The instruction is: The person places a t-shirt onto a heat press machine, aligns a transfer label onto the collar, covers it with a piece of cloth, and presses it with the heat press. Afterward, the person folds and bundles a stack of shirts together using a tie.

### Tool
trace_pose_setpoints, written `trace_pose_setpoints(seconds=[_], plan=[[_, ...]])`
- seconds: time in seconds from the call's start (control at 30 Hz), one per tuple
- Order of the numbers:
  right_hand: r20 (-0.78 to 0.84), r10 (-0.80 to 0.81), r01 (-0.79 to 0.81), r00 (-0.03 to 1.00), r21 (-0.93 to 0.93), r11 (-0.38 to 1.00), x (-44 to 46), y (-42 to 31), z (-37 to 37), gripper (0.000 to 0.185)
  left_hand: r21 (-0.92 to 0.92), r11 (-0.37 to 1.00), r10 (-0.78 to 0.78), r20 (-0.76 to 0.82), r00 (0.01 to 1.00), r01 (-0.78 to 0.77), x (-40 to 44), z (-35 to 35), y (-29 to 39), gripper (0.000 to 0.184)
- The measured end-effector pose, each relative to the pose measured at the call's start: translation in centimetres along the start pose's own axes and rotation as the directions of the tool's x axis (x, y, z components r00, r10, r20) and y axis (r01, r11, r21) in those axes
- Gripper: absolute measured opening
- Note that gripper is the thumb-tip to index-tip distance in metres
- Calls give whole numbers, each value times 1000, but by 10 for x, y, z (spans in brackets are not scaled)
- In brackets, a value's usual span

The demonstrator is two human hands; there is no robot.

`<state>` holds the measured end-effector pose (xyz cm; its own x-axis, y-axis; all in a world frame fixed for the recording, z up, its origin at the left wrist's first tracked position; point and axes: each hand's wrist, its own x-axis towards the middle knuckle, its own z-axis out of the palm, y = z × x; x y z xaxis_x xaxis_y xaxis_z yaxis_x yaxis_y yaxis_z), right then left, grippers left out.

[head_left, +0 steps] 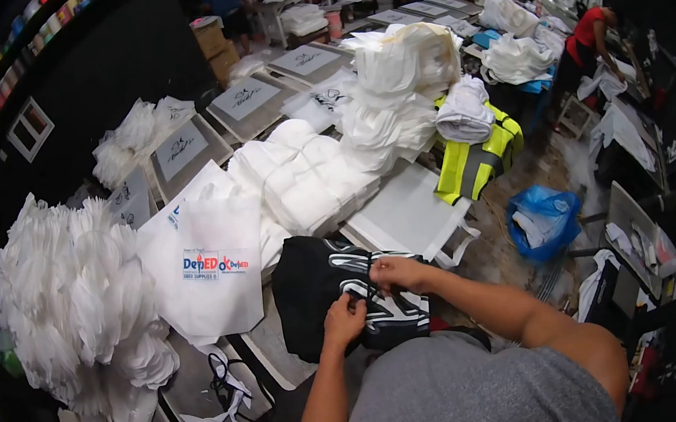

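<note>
A black fabric piece with white and grey curved print [307, 288] lies bunched on the work surface in front of me; its exact kind is unclear. My left hand [344, 323] is closed at its near side, fingertips pinching dark material. Just to the right, my right hand [398, 274] pinches a thin dark part of the same piece, perhaps a cord, over the printed area. Beside the piece on the left lies a white bag with a DepED print [212, 262]. Behind it sit tied bundles of white fabric bags [307, 172].
A tall heap of white bags [75, 288] stands at the left. A neon yellow vest [479, 150] lies under white cloth on the right. A blue plastic bag [543, 222] sits on the floor. A person in red [588, 37] bends over a bench at the far right.
</note>
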<state>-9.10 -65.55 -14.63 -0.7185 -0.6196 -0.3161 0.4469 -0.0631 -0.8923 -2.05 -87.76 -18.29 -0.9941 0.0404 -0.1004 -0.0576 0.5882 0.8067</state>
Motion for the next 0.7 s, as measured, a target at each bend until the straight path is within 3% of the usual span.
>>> trace_pose_setpoints(seconds=[0.1, 0.13, 0.17, 0.2, 0.23, 0.27, 0.3, 0.37, 0.43, 0.47, 0.53, 0.6, 0.63, 0.67, 0.7], plan=[[-178, -105, 170, 978, 406, 898, 9, -10, 0, 25, -139, 990, 20, 47, 999, -13, -8, -10, 16, 40], [-173, -98, 162, 980, 405, 900, 12, -9, -1, 25, -156, 988, 5, 68, 998, 6, -7, -10, 14, 49], [-258, -158, 157, 953, -25, 987, 16, 0, -2, 29, -158, 987, -9, 69, 998, 20, -10, -11, 16, 49], [-300, -254, 97, 920, -451, 887, 21, 7, -4, 35, -195, 981, -7, 69, 998, 20, -11, -13, 18, 49], [-297, -248, 95, 922, -450, 888, 22, 15, -6, 35, -231, 973, -2, 68, 998, 18, -12, -16, 20, 48], [-117, -339, 155, 934, -721, 675, 19, 21, -6, 40, -203, 979, 24, 66, 998, -10, -17, -21, 25, 40], [85, -364, 230, 928, -897, 377, 18, 25, -8, 46, -206, 979, 24, 62, 998, -11, -19, -22, 23, 40], [98, -404, 250, 910, -906, 342, 13, 32, -4, 43, -530, 847, 33, -12, 999, -35, -35, -23, 11, 31], [33, -344, 140, 938, -946, 292, 12, 26, 0, 40, -573, 819, -7, 44, 999, 31, -54, -44, 8, 19], [-8, -282, 90, 959, -939, 333, 14, 21, -2, 35, -554, 829, -46, 62, 997, 72, -62, -48, -4, 16], [24, -361, 164, 932, -916, 365, 25, 28, -20, 22, -536, 836, -90, 81, 993, 120, -84, -52, -33, 14], [22, -374, 178, 927, -905, 387, 33, 30, -38, 18, -408, 843, -283, 219, 934, 351, -114, -50, -61, 18], [-121, -304, 91, 945, -795, 600, 37, 23, -48, 17, -414, 837, -290, 218, 932, 357, -132, -43, -80, 18], [-247, -193, -6, 950, -630, 777, 40, 18, -57, 18, -269, 895, -298, 235, 925, 356, -155, -32, -102, 21], [-277, -290, 50, 916, -639, 768, 37, 0, -62, 21, -120, 930, -311, 252, 916, 349, -170, -23, -119, 25]])
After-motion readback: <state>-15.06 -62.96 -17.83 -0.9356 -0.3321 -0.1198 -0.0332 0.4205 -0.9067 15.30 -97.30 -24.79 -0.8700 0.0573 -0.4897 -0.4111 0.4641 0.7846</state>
